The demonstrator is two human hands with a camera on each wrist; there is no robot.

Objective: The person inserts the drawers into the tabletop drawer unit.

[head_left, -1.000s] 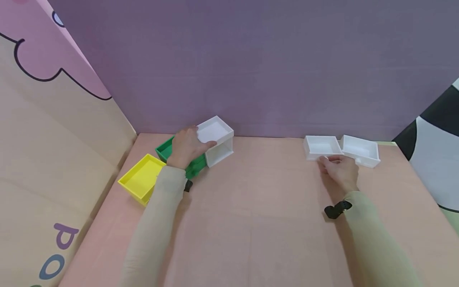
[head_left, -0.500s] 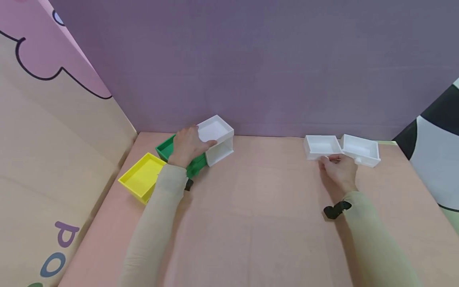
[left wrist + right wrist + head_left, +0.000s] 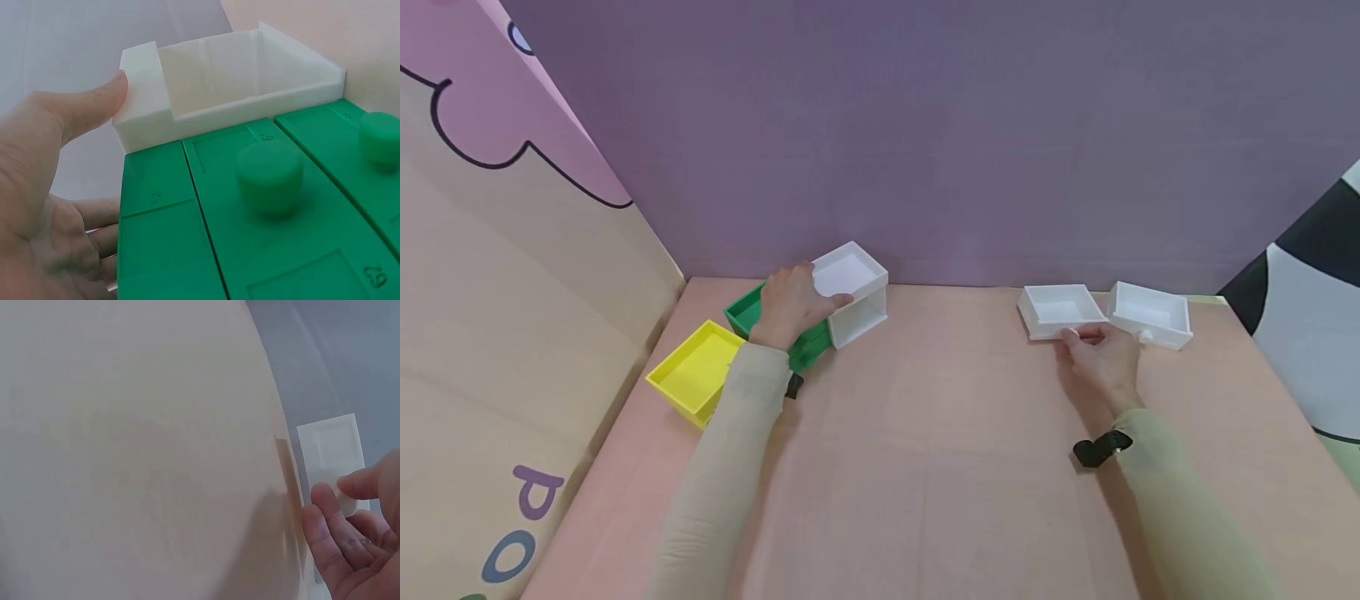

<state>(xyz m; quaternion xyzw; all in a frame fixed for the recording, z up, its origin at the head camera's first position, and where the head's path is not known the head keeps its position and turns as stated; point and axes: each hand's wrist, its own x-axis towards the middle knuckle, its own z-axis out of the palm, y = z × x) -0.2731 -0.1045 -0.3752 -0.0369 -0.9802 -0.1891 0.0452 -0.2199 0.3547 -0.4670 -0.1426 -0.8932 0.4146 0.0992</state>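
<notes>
In the head view, my left hand (image 3: 792,307) grips across the joined green and white modules at the back left. Its thumb touches the white drawer housing (image 3: 859,293), which has a tray-like top and an open slot. The green drawer unit (image 3: 175,250) sits against the housing, with round knobs on its numbered fronts. My right hand (image 3: 1105,364) pinches the knob of a small white drawer (image 3: 1060,307) at the back right; the right wrist view shows thumb and fingers around the knob. Beside it lies a second white drawer (image 3: 1152,313).
A yellow tray-topped unit (image 3: 696,371) stands at the left, partly behind the left sleeve. The pink cloth-covered table (image 3: 917,450) meets a purple-grey back panel (image 3: 940,150). Printed panels (image 3: 497,317) rise on the left side.
My right hand has shifted the pinched white drawer slightly left and nearer, widening its gap from the second drawer. The left hand stays in place.
</notes>
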